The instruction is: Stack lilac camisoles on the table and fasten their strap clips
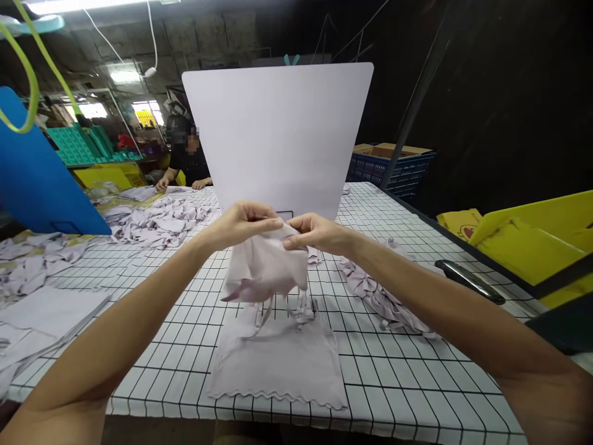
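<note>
Left hand: your left hand (248,224) pinches the top edge of a pale lilac, soft fabric piece (271,269), thumb lying along the cloth.
Right hand: your right hand (317,235) grips the same edge from the other side, thumb and fingers closed on it; the two hands are just beside each other.
Lifted piece: raised above the bench in front of you, bunched and hanging in folds (its lower edge slightly blurred).
Flat garment: a pale lilac cloth garment with a wavy hem (282,361) lies spread below the lifted piece, hem towards you near the bench edge, thin straps at its far end.
Bench: white cover with a black grid pattern (393,383).
Right of centre: a long, crumpled pale lilac fabric heap (389,303), partly behind your right forearm; beyond it, near the bench's right side, a glossy black elongated object (470,281).
Ahead: an upright white rounded-corner board (282,136) stands behind your hands.
Left side: a loose pale lilac fabric pile (157,221) further back; a flat pale fabric stack (50,315) nearer you; an upright blue board (41,167) at far left.
Across: a co-worker in dark clothing (192,164), hands at the bench's far side.
</note>
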{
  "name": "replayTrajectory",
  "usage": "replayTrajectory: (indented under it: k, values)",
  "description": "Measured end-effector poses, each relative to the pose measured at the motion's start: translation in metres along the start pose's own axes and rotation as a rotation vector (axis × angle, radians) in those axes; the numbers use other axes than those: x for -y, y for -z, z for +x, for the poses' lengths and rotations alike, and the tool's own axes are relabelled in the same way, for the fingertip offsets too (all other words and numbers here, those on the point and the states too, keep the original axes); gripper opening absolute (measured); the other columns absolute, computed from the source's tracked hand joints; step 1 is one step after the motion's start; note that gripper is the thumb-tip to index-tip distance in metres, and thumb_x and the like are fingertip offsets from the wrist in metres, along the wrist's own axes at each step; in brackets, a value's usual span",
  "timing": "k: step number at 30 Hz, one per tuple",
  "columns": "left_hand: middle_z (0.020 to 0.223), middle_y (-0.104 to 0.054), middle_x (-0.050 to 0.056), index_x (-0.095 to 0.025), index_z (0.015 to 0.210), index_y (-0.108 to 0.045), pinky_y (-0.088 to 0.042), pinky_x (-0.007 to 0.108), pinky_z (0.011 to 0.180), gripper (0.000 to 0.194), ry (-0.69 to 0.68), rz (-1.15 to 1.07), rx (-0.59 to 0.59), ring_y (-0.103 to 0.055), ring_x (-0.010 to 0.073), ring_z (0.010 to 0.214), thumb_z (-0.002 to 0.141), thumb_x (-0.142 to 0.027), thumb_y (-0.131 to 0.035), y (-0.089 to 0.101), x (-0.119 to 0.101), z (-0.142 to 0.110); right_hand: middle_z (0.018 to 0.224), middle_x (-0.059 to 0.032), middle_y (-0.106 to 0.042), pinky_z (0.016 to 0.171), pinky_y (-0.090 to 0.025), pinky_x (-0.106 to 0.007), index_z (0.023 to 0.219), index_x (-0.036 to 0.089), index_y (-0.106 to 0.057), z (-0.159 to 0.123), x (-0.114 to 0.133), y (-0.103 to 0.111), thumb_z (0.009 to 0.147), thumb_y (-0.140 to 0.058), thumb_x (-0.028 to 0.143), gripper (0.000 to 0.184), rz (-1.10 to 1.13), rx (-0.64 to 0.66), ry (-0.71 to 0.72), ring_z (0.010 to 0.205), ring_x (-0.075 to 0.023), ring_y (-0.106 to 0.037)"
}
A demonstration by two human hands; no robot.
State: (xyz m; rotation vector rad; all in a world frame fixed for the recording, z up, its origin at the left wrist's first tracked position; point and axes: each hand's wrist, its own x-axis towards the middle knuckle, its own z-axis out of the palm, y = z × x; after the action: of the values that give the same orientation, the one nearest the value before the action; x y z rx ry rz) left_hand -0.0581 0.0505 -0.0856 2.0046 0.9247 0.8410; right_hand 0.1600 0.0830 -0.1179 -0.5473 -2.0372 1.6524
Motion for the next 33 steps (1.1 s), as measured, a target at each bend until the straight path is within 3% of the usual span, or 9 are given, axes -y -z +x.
replayTrajectory:
  k: [4, 7, 11, 16, 19, 22, 24, 27, 33]
  values:
    - [0.065, -0.062, 0.002, -0.014, 0.075, -0.074, -0.041, 0.02, 0.048, 0.033, 0.043, -0.125, -0.076, -0.053, 0.01, 0.055, 0.076, -0.047, -0.081, 0.031, 0.002, -0.011, 0.076, -0.0016, -0.069, 0.061, -0.048, -0.025, 0.081, 0.014, -0.076, -0.015, -0.003, 0.018, 0.064, -0.09, 0.046, 0.039, -0.164, 0.102, -0.196, 0.072, -0.0129, -0.062]
    - [0.059, -0.058, 0.001, -0.014, 0.068, -0.07, -0.039, 0.018, 0.045, 0.035, 0.055, -0.214, -0.161, -0.05, 0.0081, 0.05, 0.067, -0.044, -0.088, 0.054, 0.007, -0.018, 0.067, -0.0002, -0.065, 0.058, -0.042, -0.024, 0.07, 0.015, -0.076, -0.034, -0.006, 0.039, 0.067, -0.086, 0.055, 0.041, -0.3, 0.051, -0.263, 0.065, -0.0108, -0.056]
    - [0.057, -0.057, 0.001, -0.015, 0.066, -0.069, -0.038, 0.019, 0.045, 0.035, 0.074, -0.193, -0.214, -0.048, 0.0083, 0.049, 0.066, -0.045, -0.088, 0.075, 0.019, -0.024, 0.071, -0.0026, -0.068, 0.06, -0.04, -0.028, 0.079, 0.019, -0.081, -0.057, -0.003, 0.064, 0.076, -0.076, 0.061, 0.043, -0.377, -0.04, -0.248, 0.067, -0.0123, -0.054]
    - [0.07, -0.068, 0.003, -0.019, 0.074, -0.076, -0.044, 0.024, 0.061, 0.024, 0.088, 0.259, -0.123, -0.058, 0.0151, 0.066, 0.069, -0.04, -0.085, 0.093, 0.042, -0.012, 0.073, -0.0061, -0.07, 0.065, -0.041, -0.034, 0.075, 0.022, -0.082, -0.061, 0.004, 0.095, 0.067, -0.084, 0.06, 0.039, -0.615, -0.287, -0.17, 0.073, -0.0186, -0.057]
    - [0.073, -0.068, 0.002, -0.02, 0.075, -0.076, -0.045, 0.031, 0.086, 0.018, -0.028, 0.599, -0.278, -0.061, 0.0189, 0.081, 0.066, -0.031, -0.087, 0.1, 0.047, 0.006, 0.075, -0.0062, -0.068, 0.07, -0.043, -0.037, 0.071, 0.022, -0.08, -0.049, 0.01, 0.115, 0.063, -0.088, 0.057, 0.037, -0.778, -0.464, -0.024, 0.079, -0.0215, -0.058]
    - [0.08, -0.067, 0.001, -0.013, 0.094, -0.075, -0.026, 0.051, 0.111, 0.024, -0.126, 0.879, -0.453, -0.057, 0.0215, 0.098, 0.077, -0.029, -0.079, 0.1, 0.034, 0.015, 0.079, -0.0063, -0.065, 0.077, -0.045, -0.041, 0.079, 0.021, -0.078, -0.037, 0.019, 0.126, 0.068, -0.088, 0.051, 0.033, -0.875, -0.623, 0.154, 0.088, -0.0245, -0.056]
    - [0.087, -0.067, 0.002, -0.01, 0.104, -0.071, -0.015, 0.057, 0.114, 0.028, -0.158, 0.979, -0.538, -0.053, 0.0231, 0.108, 0.086, -0.032, -0.071, 0.094, 0.022, 0.009, 0.083, -0.0078, -0.064, 0.085, -0.045, -0.046, 0.085, 0.022, -0.077, -0.037, 0.022, 0.121, 0.074, -0.086, 0.045, 0.028, -0.917, -0.674, 0.238, 0.096, -0.0275, -0.054]
    - [0.091, -0.066, 0.002, -0.015, 0.102, -0.069, -0.013, 0.053, 0.116, 0.021, -0.185, 0.999, -0.591, -0.053, 0.0242, 0.109, 0.09, -0.033, -0.068, 0.072, 0.021, -0.021, 0.085, -0.0092, -0.066, 0.092, -0.043, -0.052, 0.087, 0.025, -0.077, -0.055, 0.012, 0.091, 0.081, -0.081, 0.039, 0.016, -0.968, -0.641, 0.253, 0.105, -0.0317, -0.05]
    - [0.079, -0.069, 0.004, -0.028, 0.1, -0.072, -0.021, 0.055, 0.106, 0.017, -0.025, 0.784, -0.472, -0.058, 0.0313, 0.091, 0.082, -0.028, -0.072, -0.016, 0.102, -0.123, 0.09, -0.0066, -0.073, 0.079, -0.048, -0.05, 0.094, 0.03, -0.079, -0.126, -0.085, -0.002, 0.091, -0.067, 0.029, 0.012, -0.877, -0.375, 0.097, 0.097, -0.0307, -0.053]
